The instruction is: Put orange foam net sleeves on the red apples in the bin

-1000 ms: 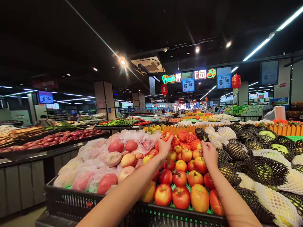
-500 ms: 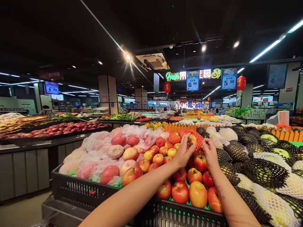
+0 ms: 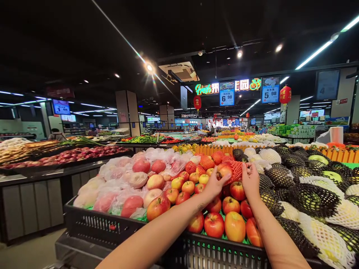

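My left hand (image 3: 215, 184) is closed around a red-yellow apple (image 3: 224, 169) above the pile. A red foam net (image 3: 237, 172) stretches from the right side of this apple to my right hand (image 3: 250, 181), whose fingers pinch its end. The apple's left part is bare, while the net covers its right side. Below both hands, loose red and yellow apples (image 3: 235, 226) lie in a black plastic crate (image 3: 224, 254) with a green liner. Several apples in red foam nets (image 3: 206, 163) sit just behind my left hand.
Plastic-wrapped pink apples (image 3: 131, 206) fill the crate's left side. Fruit in black nets (image 3: 310, 200) and white nets (image 3: 322, 235) is heaped at right. A low orange fence (image 3: 215, 151) runs behind. Red onions (image 3: 81, 154) lie on a counter at left.
My right hand's fingers have closed on the net's end, and the net now stretches taut between my hands. The apple has turned in my left hand and shows more bare skin.
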A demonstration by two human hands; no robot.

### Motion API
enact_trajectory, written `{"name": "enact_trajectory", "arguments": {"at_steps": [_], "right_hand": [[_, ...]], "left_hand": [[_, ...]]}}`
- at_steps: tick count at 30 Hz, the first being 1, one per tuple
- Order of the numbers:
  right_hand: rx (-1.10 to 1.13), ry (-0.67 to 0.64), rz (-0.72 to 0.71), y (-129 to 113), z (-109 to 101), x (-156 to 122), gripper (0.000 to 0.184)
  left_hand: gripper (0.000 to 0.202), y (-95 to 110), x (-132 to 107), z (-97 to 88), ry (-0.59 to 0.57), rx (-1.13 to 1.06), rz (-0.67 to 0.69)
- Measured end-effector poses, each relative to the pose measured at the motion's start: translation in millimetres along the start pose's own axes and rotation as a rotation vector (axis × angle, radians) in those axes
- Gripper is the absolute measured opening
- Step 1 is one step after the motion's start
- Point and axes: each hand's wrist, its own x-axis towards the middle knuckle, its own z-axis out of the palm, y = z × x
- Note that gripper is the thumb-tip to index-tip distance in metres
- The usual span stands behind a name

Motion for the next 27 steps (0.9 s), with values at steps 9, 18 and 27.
{"name": "enact_trajectory", "arguments": {"at_steps": [9, 18, 27], "right_hand": [[-0.36, 0.563, -0.075, -3.6, -10.5, 5.0, 0.061], [-0.291, 0.445, -0.076, 1.0, -7.1, 2.0, 0.052], [-0.261, 0.42, -0.061, -0.6, -5.6, 1.8, 0.05]], "left_hand": [[0.064, 5.7, 5.3, -43.2, 0.074, 0.258, -0.074], [0.058, 4.3, -16.8, -46.1, -0.126, 0.752, -0.11], [0.074, -1.5, -11.2, -42.3, -0.162, 0.846, -0.16]]}}
